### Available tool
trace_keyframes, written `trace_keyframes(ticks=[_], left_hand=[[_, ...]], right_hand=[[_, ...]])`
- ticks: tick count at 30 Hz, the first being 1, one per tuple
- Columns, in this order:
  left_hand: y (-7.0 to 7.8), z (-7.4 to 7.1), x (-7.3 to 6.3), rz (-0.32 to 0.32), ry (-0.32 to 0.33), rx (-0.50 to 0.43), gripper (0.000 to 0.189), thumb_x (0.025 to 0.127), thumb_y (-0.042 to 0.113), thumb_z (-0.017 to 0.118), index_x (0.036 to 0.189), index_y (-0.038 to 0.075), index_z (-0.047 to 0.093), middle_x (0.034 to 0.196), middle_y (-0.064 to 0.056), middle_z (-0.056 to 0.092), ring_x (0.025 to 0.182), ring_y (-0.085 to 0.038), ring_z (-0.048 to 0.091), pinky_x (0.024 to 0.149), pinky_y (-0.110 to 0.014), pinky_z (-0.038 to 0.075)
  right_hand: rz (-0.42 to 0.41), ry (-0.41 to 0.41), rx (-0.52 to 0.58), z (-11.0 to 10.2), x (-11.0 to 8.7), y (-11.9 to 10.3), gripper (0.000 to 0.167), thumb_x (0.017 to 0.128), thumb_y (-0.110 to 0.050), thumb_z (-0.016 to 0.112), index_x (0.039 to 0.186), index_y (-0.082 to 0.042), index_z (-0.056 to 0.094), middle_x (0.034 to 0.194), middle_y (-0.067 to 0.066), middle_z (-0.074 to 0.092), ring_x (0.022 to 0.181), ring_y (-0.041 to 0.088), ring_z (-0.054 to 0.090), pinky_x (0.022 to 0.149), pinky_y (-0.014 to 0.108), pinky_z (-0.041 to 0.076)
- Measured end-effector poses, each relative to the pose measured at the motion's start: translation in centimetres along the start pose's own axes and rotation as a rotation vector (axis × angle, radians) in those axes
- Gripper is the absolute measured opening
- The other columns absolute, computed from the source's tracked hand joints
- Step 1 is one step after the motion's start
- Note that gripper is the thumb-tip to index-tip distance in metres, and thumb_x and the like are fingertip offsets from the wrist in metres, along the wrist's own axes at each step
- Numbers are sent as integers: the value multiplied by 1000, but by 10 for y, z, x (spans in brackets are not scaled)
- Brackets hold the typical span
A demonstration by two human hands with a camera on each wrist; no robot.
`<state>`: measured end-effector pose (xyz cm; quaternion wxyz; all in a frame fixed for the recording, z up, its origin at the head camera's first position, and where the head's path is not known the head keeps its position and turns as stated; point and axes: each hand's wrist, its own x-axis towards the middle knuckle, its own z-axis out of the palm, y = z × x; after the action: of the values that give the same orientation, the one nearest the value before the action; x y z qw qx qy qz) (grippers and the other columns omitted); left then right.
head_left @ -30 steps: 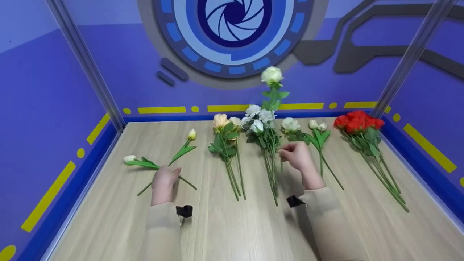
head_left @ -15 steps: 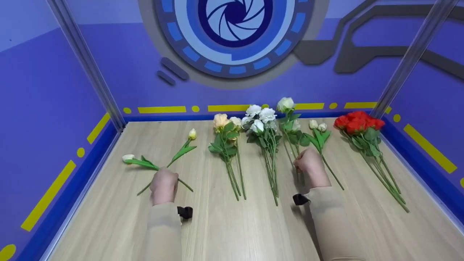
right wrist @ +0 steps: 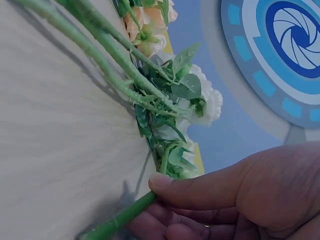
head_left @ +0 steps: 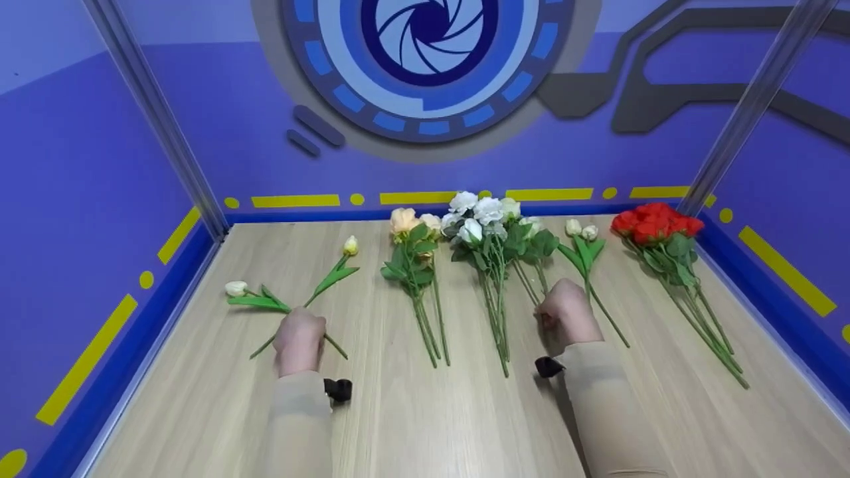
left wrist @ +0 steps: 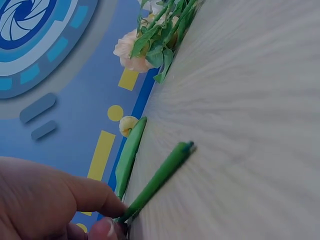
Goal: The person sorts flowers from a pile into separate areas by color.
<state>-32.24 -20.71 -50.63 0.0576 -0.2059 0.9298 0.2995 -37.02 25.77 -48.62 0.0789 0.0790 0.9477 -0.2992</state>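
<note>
My left hand point(head_left: 300, 337) is low over the table, pinching a green tulip stem point(left wrist: 160, 177) between finger and thumb in the left wrist view. In the head view, a white tulip point(head_left: 236, 288) and a pale yellow tulip point(head_left: 350, 245) lie with their stems crossing beneath that hand. My right hand point(head_left: 570, 311) pinches the thick stem point(right wrist: 122, 217) of a white rose; its creamy head point(head_left: 510, 208) lies at the back, partly behind the bunch of white flowers point(head_left: 488, 211). Another pale rose point(head_left: 531, 227) lies beside it, its lower stem hidden by the right hand.
Peach roses point(head_left: 404, 222) lie left of the white bunch. To the right are two white tulips point(head_left: 582, 230) and a bunch of red roses point(head_left: 654, 224). Blue-purple panels point(head_left: 199, 133) wall the wooden table point(head_left: 425, 425) at back and sides.
The right hand has moved right and towards me, bringing the white rose down from upright to the table. The left hand stays nearly in place, while its tulip stem's end has swung slightly left.
</note>
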Motion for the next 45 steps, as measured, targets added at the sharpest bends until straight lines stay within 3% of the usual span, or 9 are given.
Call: trace_keyframes(ticks=[4,8,11,17,23,27,34,38,45], left_hand=[[-1,-3,-1,-5,-8,-57,34,99,21,44,69,9,52,75,-11,57,70,-27,55,62,-37,45],[1,-7,-1,-28,-29,-170,35,99,18,41,70,6,56,60,-5,56,56,-20,54,53,-31,45],[2,-11,-1,-63,-44,-282,32,101,15,41,85,-3,63,53,-3,56,45,-15,55,46,-27,48],[4,-19,-2,-121,-59,-519,30,100,-2,41,119,-18,57,68,-10,67,49,-14,64,46,-23,52],[5,-20,-6,-152,-73,-772,42,103,-1,44,143,-11,40,93,-18,66,67,-19,71,52,-23,55],[8,-21,-6,-103,-54,-781,41,105,3,46,144,-6,38,99,-17,66,73,-19,71,53,-23,54],[24,-26,-5,27,15,-691,28,104,5,53,128,-8,52,96,-17,76,76,-15,76,65,-27,60],[35,-24,-8,98,21,-730,28,104,5,55,128,-9,53,104,-22,77,80,-15,77,69,-26,62],[60,-16,-17,223,9,-810,26,100,3,62,124,-4,56,102,-22,78,80,-15,78,67,-23,62]], right_hand=[[14,-37,50,-1,-1,2,19,83,-3,76,66,2,73,51,1,60,47,14,58,53,26,50],[42,-52,106,0,-2,4,28,81,3,69,55,-5,62,46,-3,48,44,12,47,48,25,43],[54,-58,155,0,-3,6,33,79,4,67,52,-9,54,46,-3,41,44,13,40,47,25,39],[101,-82,348,0,-3,7,36,75,10,66,53,-12,48,49,-4,36,44,12,34,44,26,35],[133,-98,400,-1,-7,7,18,86,1,73,76,-1,58,55,-2,36,49,14,35,48,28,38],[141,-104,394,-3,-8,3,21,95,-11,71,82,-1,58,55,-2,37,49,14,37,49,29,40],[-38,74,58,-14,-9,-14,47,98,-30,67,57,-12,54,50,-1,57,48,15,57,52,28,41],[-75,107,124,-12,-15,-28,41,99,-28,66,63,-12,54,60,4,67,53,19,67,50,28,45],[-167,84,251,8,-26,-60,23,100,-24,67,96,-1,70,81,10,71,60,16,68,58,28,55]])
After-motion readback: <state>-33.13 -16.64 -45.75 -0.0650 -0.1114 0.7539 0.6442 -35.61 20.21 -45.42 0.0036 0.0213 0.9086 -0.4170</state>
